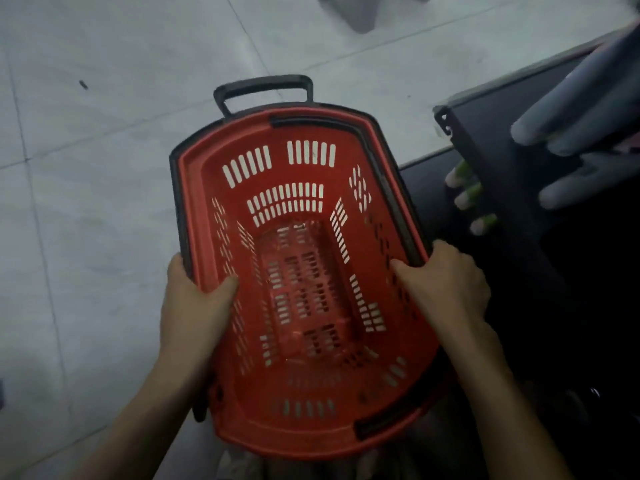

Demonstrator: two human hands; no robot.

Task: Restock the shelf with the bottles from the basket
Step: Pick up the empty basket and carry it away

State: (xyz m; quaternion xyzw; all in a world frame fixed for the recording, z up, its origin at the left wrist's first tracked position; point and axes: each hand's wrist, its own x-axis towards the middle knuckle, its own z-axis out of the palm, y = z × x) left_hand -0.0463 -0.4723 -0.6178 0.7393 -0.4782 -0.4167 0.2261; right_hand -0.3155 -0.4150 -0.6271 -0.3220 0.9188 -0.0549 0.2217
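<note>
Red slotted plastic basket point(294, 441): my left grip point(197, 299) and right grip point(446, 282) each clasp its rim. Green, pale-capped bottles point(467, 195) sit in black metal shelf point(485, 161) just beside it.

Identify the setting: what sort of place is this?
Likely a shop aisle: an empty red shopping basket gripped by the left hand and right hand, a dark metal shelf with green-necked bottles below it, and a tiled floor.
</note>
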